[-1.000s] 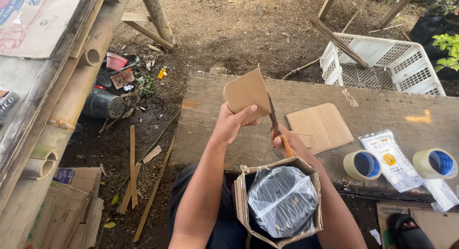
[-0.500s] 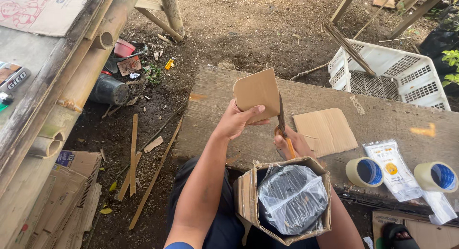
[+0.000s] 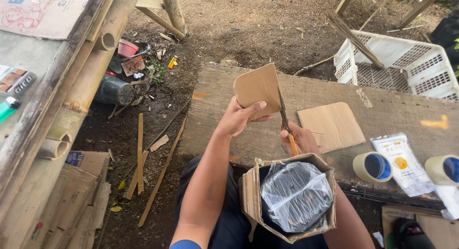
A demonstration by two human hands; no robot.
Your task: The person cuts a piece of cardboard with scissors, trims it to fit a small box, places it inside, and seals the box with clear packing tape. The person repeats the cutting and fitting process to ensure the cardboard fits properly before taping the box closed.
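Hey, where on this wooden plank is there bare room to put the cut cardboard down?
The plank is bare at its left end, left of the left hand, and along the far edge above the flat cardboard piece. The right end is crowded: two tape rolls and a white packet.

The piece of cardboard (image 3: 256,88) is matt brown paperboard, cut by scissors (image 3: 285,122) with dull metal blades and smooth orange plastic handles. The plank (image 3: 267,134) beneath is rough, weathered wood. In the cardboard box (image 3: 248,196), glossy crinkled plastic film (image 3: 295,196) wraps something dark.
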